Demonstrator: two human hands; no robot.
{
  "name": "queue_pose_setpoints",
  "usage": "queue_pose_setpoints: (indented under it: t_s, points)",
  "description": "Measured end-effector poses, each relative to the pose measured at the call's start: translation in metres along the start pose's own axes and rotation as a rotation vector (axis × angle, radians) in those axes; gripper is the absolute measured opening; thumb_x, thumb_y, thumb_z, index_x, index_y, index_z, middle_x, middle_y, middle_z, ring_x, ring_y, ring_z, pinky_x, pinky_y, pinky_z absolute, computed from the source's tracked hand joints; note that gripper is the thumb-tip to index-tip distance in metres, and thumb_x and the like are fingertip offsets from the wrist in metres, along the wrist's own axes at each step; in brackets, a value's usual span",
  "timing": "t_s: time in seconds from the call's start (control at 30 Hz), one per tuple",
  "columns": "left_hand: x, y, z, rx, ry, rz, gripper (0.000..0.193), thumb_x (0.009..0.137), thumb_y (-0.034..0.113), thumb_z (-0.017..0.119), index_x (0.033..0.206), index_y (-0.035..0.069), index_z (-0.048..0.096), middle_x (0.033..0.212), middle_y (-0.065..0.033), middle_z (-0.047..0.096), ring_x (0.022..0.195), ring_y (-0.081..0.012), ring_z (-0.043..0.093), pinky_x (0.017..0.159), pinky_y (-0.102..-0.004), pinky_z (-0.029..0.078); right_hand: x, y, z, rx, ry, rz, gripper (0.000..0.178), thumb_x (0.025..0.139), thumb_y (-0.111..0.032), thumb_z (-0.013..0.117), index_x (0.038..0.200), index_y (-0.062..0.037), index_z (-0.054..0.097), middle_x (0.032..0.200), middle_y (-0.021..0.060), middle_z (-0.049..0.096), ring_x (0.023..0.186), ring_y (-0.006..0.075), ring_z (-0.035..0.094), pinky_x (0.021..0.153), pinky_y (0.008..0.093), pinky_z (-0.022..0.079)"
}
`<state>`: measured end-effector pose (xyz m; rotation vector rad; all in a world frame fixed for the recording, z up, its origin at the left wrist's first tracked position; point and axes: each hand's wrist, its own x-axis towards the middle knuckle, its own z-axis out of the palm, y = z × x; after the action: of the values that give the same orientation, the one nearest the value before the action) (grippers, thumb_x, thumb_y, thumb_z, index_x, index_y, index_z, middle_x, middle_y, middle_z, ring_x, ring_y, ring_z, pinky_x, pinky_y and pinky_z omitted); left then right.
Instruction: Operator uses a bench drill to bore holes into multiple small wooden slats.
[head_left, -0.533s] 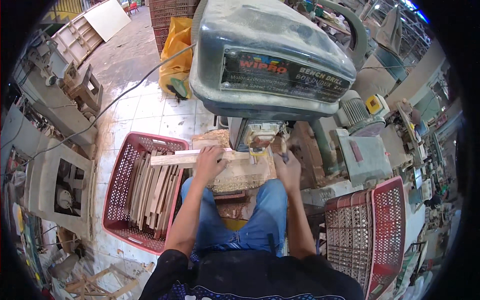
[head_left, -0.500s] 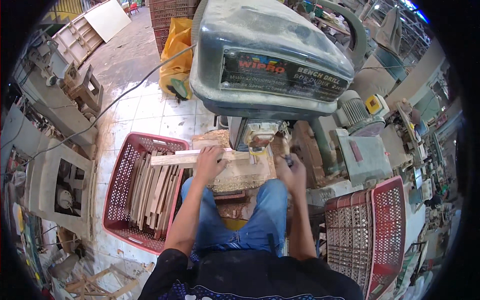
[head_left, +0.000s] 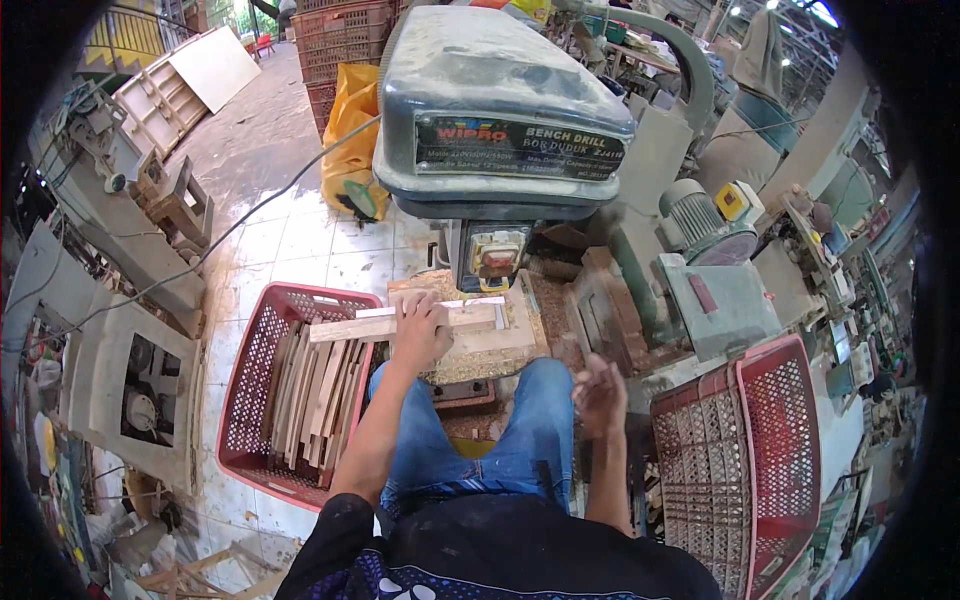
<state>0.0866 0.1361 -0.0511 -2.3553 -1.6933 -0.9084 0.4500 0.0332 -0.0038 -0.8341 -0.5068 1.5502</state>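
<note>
On the dusty work board [head_left: 500,352] of the bench drill [head_left: 490,60], my left hand [head_left: 422,332] is closed over a pale wooden strip [head_left: 350,328]. The strip lies crosswise, its left end reaching over a red basket. A white-edged guide piece [head_left: 480,302] runs along its far side. My right hand [head_left: 600,397] is off to the right, beside my right knee, raised with fingers loosely apart and nothing visible in it. Beneath the drill head sits the switch box [head_left: 497,258]; the drill bit is hidden.
Many wooden strips [head_left: 318,395] fill the red basket [head_left: 250,375] at my left. Another red basket [head_left: 745,450] stands at my right. A dark cable [head_left: 270,205] crosses the left side, and a grey motor [head_left: 692,212] sits at the right. Beyond lies an orange sack [head_left: 352,130].
My right hand has left the dark knob beside the drill and moved down toward me. My left hand stays on the strip. The view has shifted, so the drill head appears farther left.
</note>
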Motion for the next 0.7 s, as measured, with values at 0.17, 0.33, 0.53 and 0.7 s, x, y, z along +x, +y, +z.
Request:
queue_pose_setpoints:
  t_s: [0.17,0.33,0.53,0.7]
  points:
    - [-0.018,0.011,-0.023,-0.040,-0.252,0.044,0.041,0.078,0.017,0.072,0.116,0.008,0.063,0.117,-0.0094,0.061,0.111,-0.0290,0.059,0.096,-0.0433,0.049,-0.012,0.055,-0.037,-0.135,0.144,0.109,0.054,0.101,-0.045,0.057,0.134,-0.0030,0.052,0.090,0.0092,0.068,0.073,0.0198,0.062,0.069,0.0312,0.050]
    - [-0.024,0.020,-0.045,-0.023,-0.307,0.230,0.040,0.085,0.020,0.071,0.123,0.012,0.061,0.114,-0.0078,0.062,0.104,-0.0275,0.063,0.081,-0.0395,0.055,-0.004,0.084,-0.036,-0.348,0.216,0.123,0.043,0.101,-0.038,0.059,0.124,-0.0019,0.059,0.088,0.0061,0.067,0.070,0.0147,0.061,0.065,0.0284,0.050]
    - [-0.030,0.015,-0.048,-0.117,-0.231,0.130,0.048,0.092,0.025,0.064,0.137,0.012,0.056,0.108,-0.0111,0.062,0.101,-0.0302,0.064,0.081,-0.0459,0.053,0.009,0.088,-0.021,-0.600,0.238,0.111,0.034,0.100,-0.033,0.060,0.118,-0.0044,0.063,0.087,0.0059,0.068,0.069,0.0142,0.063,0.059,0.0279,0.050]
    - [-0.018,0.001,-0.043,-0.031,-0.175,0.136,0.035,0.091,0.032,0.064,0.119,0.010,0.064,0.108,-0.0095,0.063,0.101,-0.0290,0.063,0.083,-0.0433,0.052,0.011,0.087,-0.037,-0.485,0.248,0.127,0.036,0.101,-0.035,0.058,0.119,-0.0043,0.061,0.086,0.0059,0.067,0.070,0.0148,0.064,0.058,0.0304,0.051]
